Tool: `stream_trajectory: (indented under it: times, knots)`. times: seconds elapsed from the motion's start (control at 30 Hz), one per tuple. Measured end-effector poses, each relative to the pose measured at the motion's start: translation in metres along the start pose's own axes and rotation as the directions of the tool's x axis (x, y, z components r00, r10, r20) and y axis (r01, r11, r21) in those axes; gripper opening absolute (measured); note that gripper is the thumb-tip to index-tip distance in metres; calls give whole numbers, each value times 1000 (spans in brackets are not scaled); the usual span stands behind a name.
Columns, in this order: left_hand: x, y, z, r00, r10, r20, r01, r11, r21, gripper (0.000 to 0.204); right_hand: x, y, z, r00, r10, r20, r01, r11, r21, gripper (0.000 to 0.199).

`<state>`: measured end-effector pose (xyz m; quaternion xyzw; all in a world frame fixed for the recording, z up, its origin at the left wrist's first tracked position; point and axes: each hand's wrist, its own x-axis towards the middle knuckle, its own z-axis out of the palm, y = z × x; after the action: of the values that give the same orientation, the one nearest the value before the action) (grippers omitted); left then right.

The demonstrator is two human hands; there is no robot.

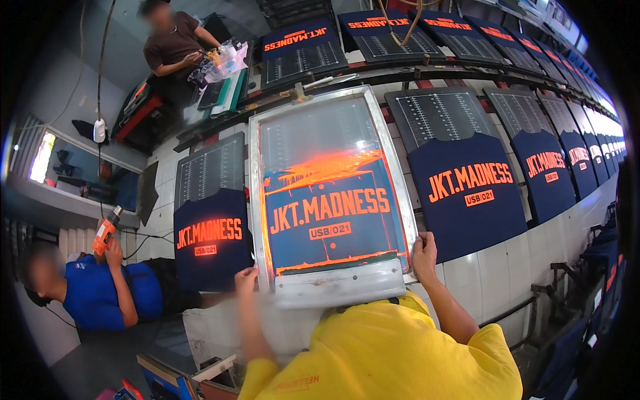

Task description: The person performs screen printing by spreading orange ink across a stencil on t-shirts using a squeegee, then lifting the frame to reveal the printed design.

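Observation:
In front of me a metal-framed printing screen (375,113) lies over a dark blue shirt panel on a board. Orange ink (320,168) is smeared across its mesh, with orange lettering below. A broad pale bar (340,284), probably a squeegee, rests across the screen's near end. My left hand (247,279), slightly blurred, is closed at the frame's lower left edge. Around the lower right edge my right hand (425,257) has its fingers closed. Printed dark blue shirt panels flank the screen, one to the left (212,263) and one to the right (467,227).
More boards with printed shirt panels (548,175) run in rows to the right and along the far side (297,40). At left a person in blue (123,297) holds an orange heat gun (105,230). Another person (177,43) stands at the far left by a cluttered table (227,93).

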<state>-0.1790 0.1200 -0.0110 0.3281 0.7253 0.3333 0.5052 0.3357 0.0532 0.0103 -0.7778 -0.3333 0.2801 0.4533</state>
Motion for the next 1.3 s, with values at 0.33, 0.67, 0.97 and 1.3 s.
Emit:
stream_trajectory:
  times: [0.33,0.67,0.97,1.3]
  knots:
    - [-5,-5,8,994,89,-70,-99,983,-152,24,12,13,2,997,52,56,-44,991,-129,36]
    - [-79,20,68,953,264,-147,-275,959,-65,28,9,13,-84,998,-60,-17,60,998,-11,31]
    - [-153,8,249,898,421,129,-402,903,-150,28,-26,117,-309,901,167,-401,-253,952,-173,47]
    - [-210,25,365,727,558,400,-577,813,-85,31,-97,176,-435,775,131,-619,-227,971,-78,35]
